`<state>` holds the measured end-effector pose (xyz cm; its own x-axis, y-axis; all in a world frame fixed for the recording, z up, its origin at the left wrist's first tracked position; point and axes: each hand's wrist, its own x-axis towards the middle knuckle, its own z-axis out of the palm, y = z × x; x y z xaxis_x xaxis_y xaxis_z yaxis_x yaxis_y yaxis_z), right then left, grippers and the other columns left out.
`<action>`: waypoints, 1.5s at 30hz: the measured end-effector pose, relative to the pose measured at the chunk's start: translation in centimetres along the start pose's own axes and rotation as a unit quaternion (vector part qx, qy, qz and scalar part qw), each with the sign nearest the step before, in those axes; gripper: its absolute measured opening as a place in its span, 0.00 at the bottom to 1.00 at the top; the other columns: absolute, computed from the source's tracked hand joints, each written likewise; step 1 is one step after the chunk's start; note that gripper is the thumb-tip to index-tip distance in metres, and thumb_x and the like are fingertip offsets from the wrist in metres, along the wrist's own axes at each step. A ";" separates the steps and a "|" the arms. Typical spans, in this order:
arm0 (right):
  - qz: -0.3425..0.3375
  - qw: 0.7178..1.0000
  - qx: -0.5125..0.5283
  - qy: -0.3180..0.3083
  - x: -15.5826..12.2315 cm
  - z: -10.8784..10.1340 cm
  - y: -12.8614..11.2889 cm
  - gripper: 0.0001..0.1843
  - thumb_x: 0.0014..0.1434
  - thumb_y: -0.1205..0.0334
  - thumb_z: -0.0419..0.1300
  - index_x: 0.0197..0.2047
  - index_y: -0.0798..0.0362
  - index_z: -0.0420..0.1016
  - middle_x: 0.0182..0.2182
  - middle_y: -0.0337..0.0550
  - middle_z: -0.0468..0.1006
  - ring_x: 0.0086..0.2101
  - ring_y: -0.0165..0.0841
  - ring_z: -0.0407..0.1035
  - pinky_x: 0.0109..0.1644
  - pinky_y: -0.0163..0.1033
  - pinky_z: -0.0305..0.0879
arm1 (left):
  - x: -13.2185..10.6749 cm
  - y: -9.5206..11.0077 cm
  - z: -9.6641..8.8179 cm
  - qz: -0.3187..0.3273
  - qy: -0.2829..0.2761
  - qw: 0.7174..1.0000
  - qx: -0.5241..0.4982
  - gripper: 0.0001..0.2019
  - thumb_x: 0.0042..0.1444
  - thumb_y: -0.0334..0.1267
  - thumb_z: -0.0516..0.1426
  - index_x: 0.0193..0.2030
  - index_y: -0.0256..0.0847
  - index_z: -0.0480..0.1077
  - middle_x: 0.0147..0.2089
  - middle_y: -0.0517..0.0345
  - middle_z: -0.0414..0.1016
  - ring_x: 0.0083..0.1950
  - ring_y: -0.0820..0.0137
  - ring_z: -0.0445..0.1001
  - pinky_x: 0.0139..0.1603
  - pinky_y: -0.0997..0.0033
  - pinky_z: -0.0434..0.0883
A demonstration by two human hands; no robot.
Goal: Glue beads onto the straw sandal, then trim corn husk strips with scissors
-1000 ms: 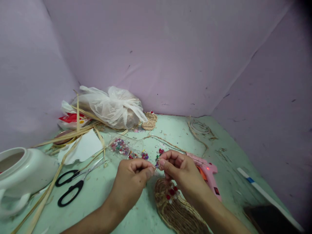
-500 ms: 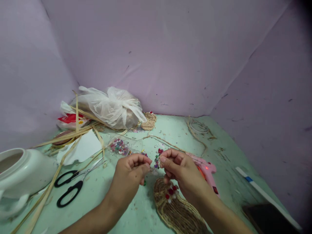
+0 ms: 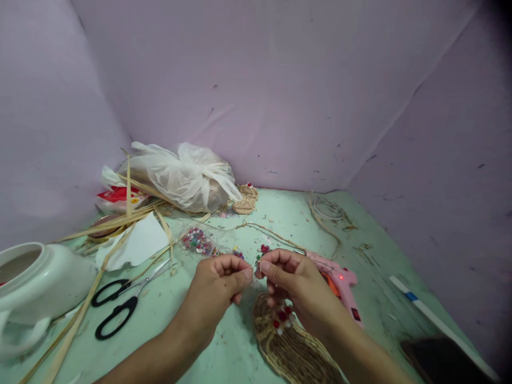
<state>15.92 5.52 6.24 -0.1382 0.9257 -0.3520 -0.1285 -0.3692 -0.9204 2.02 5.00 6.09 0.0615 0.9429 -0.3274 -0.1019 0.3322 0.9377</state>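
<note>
My left hand [image 3: 218,285] is pinched, thumb against forefinger, over the middle of the table. Close by on its right, my right hand [image 3: 290,277] makes a similar pinch. Whatever lies between either pair of fingertips is too small to make out. Beneath my right hand is a woven straw sole [image 3: 296,346], with red and white beads [image 3: 282,316] clustered near its top. Small dark red and green beads [image 3: 264,249] show just beyond my right fingertips. A clear container of mixed beads [image 3: 197,240] lies on its side past my left hand.
A pink glue gun [image 3: 338,277] with a lit red light lies right of my right hand. Black-handled scissors [image 3: 120,309], straw strips [image 3: 76,325] and a white teapot-like pot [image 3: 52,282] occupy the left. A white plastic bag [image 3: 188,176] sits against the wall; a dark flat object [image 3: 444,360] lies front right.
My left hand's thumb and forefinger have closed together, and its fingertips have come slightly nearer my right hand's. The view has shifted a little; the things on the table stay put.
</note>
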 end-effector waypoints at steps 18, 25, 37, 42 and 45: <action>0.048 0.999 0.018 -0.004 -0.2 0.0 -0.1 0.14 0.38 0.53 0.67 0.22 0.57 0.74 0.14 0.36 0.69 0.14 0.23 0.60 0.16 0.29 0.55 | -0.7 -0.1 0.3 0.149 0.123 0.972 0.134 0.09 0.42 0.40 0.58 0.22 0.36 0.69 0.15 0.64 0.64 0.17 0.78 0.59 0.16 0.79 0.57; 0.114 0.988 0.086 -0.054 -0.3 -0.2 -0.4 0.09 0.41 0.60 0.63 0.23 0.59 0.74 0.13 0.37 0.71 0.11 0.22 0.60 0.14 0.27 0.53 | -1.0 -1.4 -0.1 0.392 0.126 0.867 0.281 0.05 0.50 0.30 0.55 0.25 0.37 0.69 0.24 0.60 0.70 0.22 0.77 0.65 0.22 0.79 0.63; 0.103 0.989 0.058 -0.086 -0.4 -0.5 0.0 0.10 0.46 0.59 0.61 0.23 0.59 0.76 0.13 0.36 0.70 0.11 0.20 0.58 0.13 0.26 0.52 | -1.0 -1.9 -0.3 0.564 0.130 0.748 0.325 0.07 0.50 0.22 0.55 0.33 0.37 0.66 0.29 0.59 0.72 0.32 0.77 0.71 0.31 0.81 0.67; 0.093 0.989 0.078 -0.082 -0.4 -0.5 -0.1 0.08 0.44 0.62 0.62 0.24 0.59 0.76 0.19 0.39 0.75 0.12 0.20 0.60 0.13 0.25 0.54 | -1.0 -1.9 -0.6 0.578 0.138 0.718 0.362 0.07 0.50 0.22 0.54 0.33 0.36 0.67 0.29 0.57 0.73 0.33 0.75 0.72 0.33 0.79 0.68; 0.094 0.989 0.079 -0.085 -0.4 -0.5 -0.2 0.08 0.43 0.61 0.62 0.23 0.59 0.76 0.21 0.40 0.76 0.12 0.20 0.60 0.12 0.25 0.53 | -1.0 -1.9 -0.7 0.588 0.137 0.700 0.381 0.07 0.50 0.22 0.54 0.33 0.36 0.68 0.30 0.56 0.74 0.33 0.74 0.72 0.32 0.77 0.68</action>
<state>16.53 5.31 6.46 -0.3359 0.8168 -0.4690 -0.2353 -0.5549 -0.7979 1.44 3.50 4.58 0.1760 0.5566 0.8119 0.6435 -0.6892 0.3330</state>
